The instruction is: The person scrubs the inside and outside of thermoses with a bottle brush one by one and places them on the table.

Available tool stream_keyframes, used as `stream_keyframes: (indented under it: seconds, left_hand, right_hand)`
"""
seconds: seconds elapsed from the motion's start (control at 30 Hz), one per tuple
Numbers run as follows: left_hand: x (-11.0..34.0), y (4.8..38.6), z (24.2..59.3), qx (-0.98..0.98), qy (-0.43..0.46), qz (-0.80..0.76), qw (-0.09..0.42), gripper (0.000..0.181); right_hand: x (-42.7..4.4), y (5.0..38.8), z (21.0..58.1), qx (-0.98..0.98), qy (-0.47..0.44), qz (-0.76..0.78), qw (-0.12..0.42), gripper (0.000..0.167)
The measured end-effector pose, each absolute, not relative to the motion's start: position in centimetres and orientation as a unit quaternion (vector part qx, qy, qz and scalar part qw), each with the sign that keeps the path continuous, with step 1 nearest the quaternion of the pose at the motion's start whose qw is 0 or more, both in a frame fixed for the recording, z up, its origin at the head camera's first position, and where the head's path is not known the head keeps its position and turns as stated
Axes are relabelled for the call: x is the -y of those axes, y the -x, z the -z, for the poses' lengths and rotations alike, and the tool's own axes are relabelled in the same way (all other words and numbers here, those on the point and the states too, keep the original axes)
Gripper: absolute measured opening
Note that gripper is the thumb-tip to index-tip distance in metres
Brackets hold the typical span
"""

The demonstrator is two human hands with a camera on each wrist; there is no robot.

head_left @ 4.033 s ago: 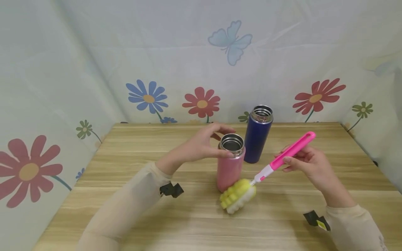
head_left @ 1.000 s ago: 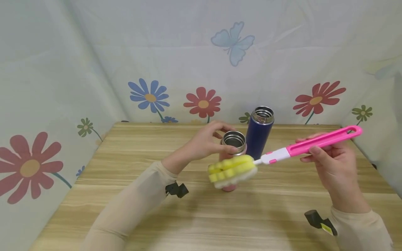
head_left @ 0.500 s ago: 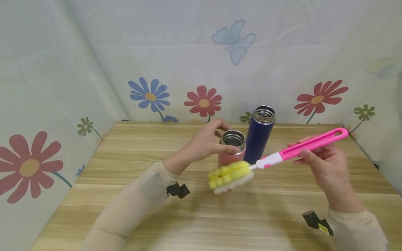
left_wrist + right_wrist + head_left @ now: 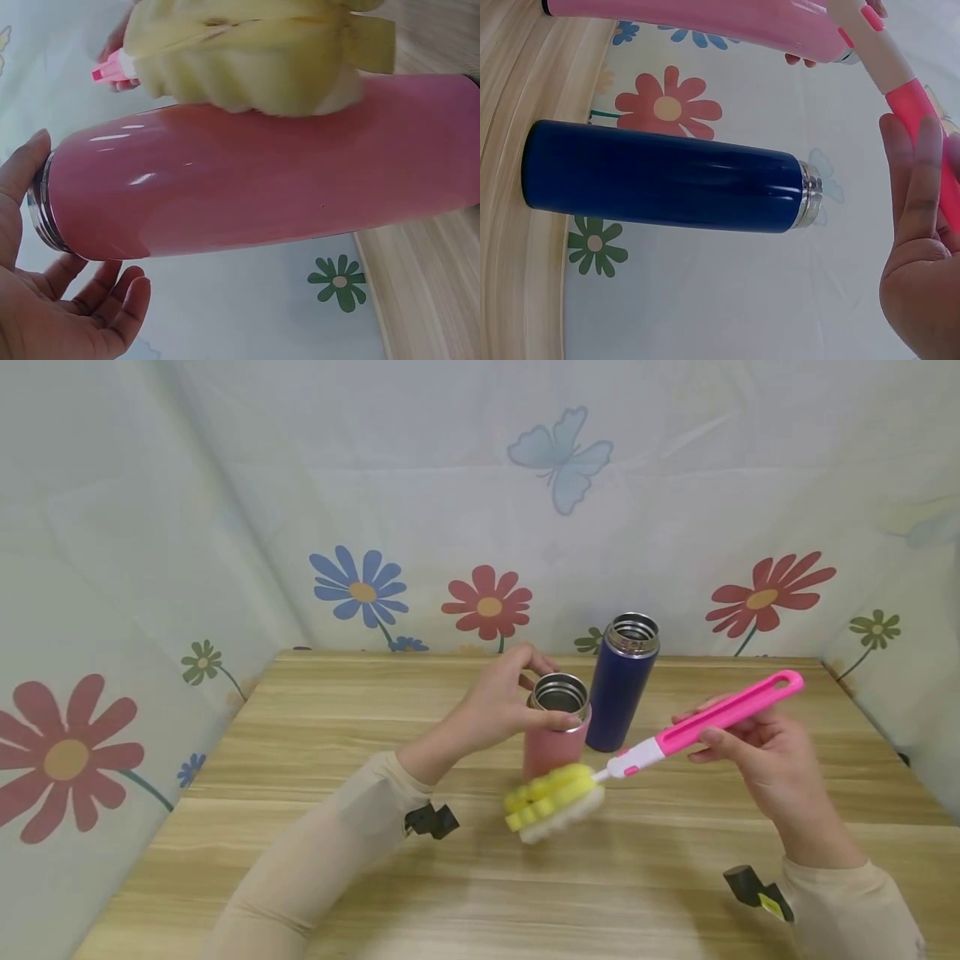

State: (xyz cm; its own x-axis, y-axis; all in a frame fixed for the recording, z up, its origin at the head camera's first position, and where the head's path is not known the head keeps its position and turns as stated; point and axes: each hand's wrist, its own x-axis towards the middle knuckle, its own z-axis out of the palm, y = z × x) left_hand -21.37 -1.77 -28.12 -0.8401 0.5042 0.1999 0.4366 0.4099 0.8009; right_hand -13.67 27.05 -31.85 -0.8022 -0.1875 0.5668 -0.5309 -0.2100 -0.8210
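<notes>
My left hand (image 4: 498,702) grips the metal neck of a pink vacuum flask (image 4: 553,745), thumb across the near side of the rim. The flask is upright and uncapped. My right hand (image 4: 776,772) holds a sponge bottle brush by its pink handle (image 4: 731,712). The brush's yellow and white sponge head (image 4: 553,800) is in front of the flask's lower body and hides its base. In the left wrist view the sponge (image 4: 240,56) lies along the pink flask's side (image 4: 247,172). Whether they touch I cannot tell.
An uncapped dark blue flask (image 4: 621,693) stands upright just behind and right of the pink one. All stand on a wood-grain table (image 4: 480,893). A pale curtain with flower prints (image 4: 405,485) closes off the back and sides.
Over the last second the brush has come down and its handle has shifted left, with my right hand following. My left hand stays at the pink flask's neck. The blue flask has not moved.
</notes>
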Motion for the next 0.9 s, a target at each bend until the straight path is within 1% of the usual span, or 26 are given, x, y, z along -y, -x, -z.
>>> stream_keyframes:
  seconds: [0.1,0.3,0.6,0.9]
  left_hand:
    - [1.7,21.1,28.1,-0.844,-0.272,-0.462,0.028,0.053]
    - [1.7,20.7,28.3,-0.849,-0.253,-0.462,0.028,0.055]
    - [1.8,20.7,28.9,-0.829,-0.28,-0.483,0.011,0.057]
    - [2.4,20.8,29.7,-0.819,-0.292,-0.494,0.005,0.064]
  right_hand:
    - [-27.1,13.7,31.9,0.624,-0.291,-0.717,0.108,0.03]
    - [-27.4,13.8,32.0,0.665,-0.264,-0.692,0.096,0.032]
    - [-27.5,13.7,32.4,0.729,-0.218,-0.641,0.102,0.027]
    - [-27.5,14.1,32.4,0.756,-0.208,-0.615,0.08,0.024]
